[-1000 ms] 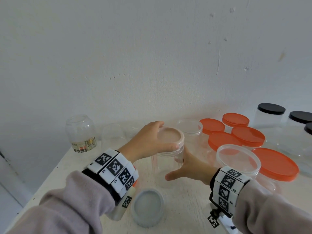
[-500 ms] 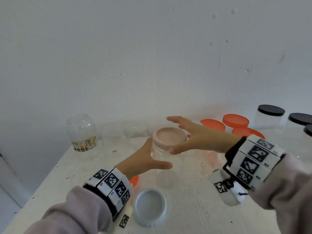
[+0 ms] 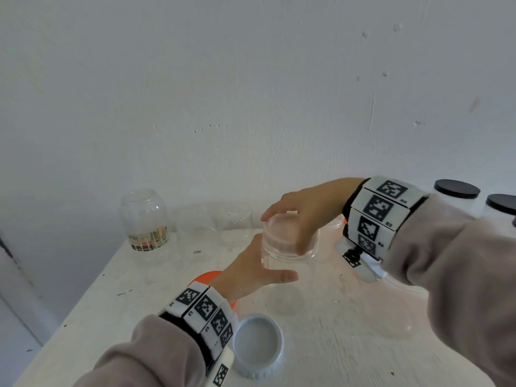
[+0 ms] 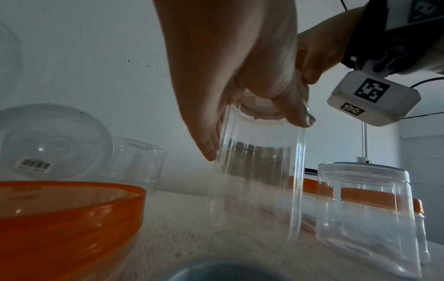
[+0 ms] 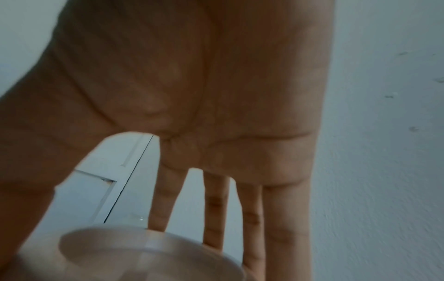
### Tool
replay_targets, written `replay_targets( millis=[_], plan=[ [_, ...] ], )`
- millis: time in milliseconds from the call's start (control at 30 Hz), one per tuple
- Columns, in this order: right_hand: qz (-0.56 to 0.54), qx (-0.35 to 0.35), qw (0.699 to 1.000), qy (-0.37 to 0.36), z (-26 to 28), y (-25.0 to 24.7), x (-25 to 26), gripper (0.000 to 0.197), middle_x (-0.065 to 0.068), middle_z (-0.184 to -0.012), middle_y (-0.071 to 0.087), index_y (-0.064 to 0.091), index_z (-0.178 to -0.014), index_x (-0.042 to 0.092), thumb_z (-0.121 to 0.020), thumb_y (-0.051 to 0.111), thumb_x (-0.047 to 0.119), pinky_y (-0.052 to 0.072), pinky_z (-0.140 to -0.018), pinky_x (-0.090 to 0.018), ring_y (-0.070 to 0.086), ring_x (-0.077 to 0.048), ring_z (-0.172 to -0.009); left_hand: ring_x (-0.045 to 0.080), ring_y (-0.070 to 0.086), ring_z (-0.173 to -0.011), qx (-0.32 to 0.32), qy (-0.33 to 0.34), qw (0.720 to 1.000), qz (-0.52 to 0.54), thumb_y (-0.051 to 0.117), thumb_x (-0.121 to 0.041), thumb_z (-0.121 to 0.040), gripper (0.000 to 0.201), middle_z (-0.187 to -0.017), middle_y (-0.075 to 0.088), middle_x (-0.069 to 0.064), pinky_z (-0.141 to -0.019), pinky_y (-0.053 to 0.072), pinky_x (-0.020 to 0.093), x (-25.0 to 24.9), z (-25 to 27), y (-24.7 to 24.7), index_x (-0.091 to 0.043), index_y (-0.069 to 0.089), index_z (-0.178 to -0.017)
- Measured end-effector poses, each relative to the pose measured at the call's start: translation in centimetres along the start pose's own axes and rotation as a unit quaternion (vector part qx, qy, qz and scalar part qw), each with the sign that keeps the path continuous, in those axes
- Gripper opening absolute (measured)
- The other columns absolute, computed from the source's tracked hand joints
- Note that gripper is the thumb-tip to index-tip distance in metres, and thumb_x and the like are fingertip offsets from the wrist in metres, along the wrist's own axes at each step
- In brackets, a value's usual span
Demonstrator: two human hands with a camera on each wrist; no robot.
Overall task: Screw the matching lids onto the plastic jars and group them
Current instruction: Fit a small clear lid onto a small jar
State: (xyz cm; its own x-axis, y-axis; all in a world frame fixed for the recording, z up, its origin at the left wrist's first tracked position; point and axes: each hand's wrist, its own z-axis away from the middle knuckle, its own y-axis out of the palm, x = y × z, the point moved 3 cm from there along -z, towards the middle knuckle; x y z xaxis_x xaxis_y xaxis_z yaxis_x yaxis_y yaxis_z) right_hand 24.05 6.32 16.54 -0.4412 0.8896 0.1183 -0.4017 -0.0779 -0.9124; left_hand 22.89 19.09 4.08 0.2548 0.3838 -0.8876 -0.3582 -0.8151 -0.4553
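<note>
A clear plastic jar point(image 3: 290, 256) stands on the white table point(image 3: 349, 317) in the middle of the head view, topped by a translucent lid point(image 3: 284, 229). My left hand point(image 3: 270, 263) holds the jar's body, thumb in front and fingers behind it. My right hand point(image 3: 293, 230) comes down from above and grips the lid, fingers on its far edge and thumb on the near side. In the left wrist view the jar point(image 4: 257, 180) rises under both hands. The right wrist view shows the lid point(image 5: 149, 252) below my palm, with the fingers point(image 5: 213, 209) reaching past its far rim.
A labelled glass jar point(image 3: 145, 219) and clear containers point(image 3: 195, 227) stand at the back left. An orange lid point(image 3: 206, 277) lies under my left wrist and a grey lid point(image 3: 258, 347) lies near the front. Black-lidded jars point(image 3: 456, 191) stand far right. A clear lidded jar point(image 4: 365, 209) is close by.
The hands have swapped places. My left hand dropped from the lid to the jar's body. My right hand left the jar's base, rose over the top and closed on the lid.
</note>
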Motion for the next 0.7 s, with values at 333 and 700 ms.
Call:
replay_targets(
  millis=[333,700],
  plan=[
    [0.032,-0.007,0.999,-0.001,-0.36,-0.1,0.03,0.082,0.009,-0.134,0.039,0.036,-0.136,0.05,-0.069,0.082,0.043,0.045,-0.1,-0.037,0.046,-0.018,-0.121,-0.009,0.046,-0.117,0.001,0.03,0.999,0.015,0.082,-0.044,-0.065,0.082,-0.129,0.049,-0.023,-0.097,0.04,0.018,0.54,-0.64,0.09,-0.046,0.033,-0.131],
    [0.06,-0.054,0.993,0.087,-0.88,0.72,-0.08,0.083,0.015,-0.078,0.046,0.039,-0.133,0.037,-0.066,0.055,0.083,0.036,-0.052,-0.022,0.05,-0.001,-0.057,-0.027,0.043,-0.103,-0.017,0.041,0.998,0.033,0.081,-0.038,-0.068,0.066,-0.108,0.049,-0.047,-0.078,0.037,-0.002,0.31,-0.15,0.16,-0.057,0.037,-0.114]
  ],
)
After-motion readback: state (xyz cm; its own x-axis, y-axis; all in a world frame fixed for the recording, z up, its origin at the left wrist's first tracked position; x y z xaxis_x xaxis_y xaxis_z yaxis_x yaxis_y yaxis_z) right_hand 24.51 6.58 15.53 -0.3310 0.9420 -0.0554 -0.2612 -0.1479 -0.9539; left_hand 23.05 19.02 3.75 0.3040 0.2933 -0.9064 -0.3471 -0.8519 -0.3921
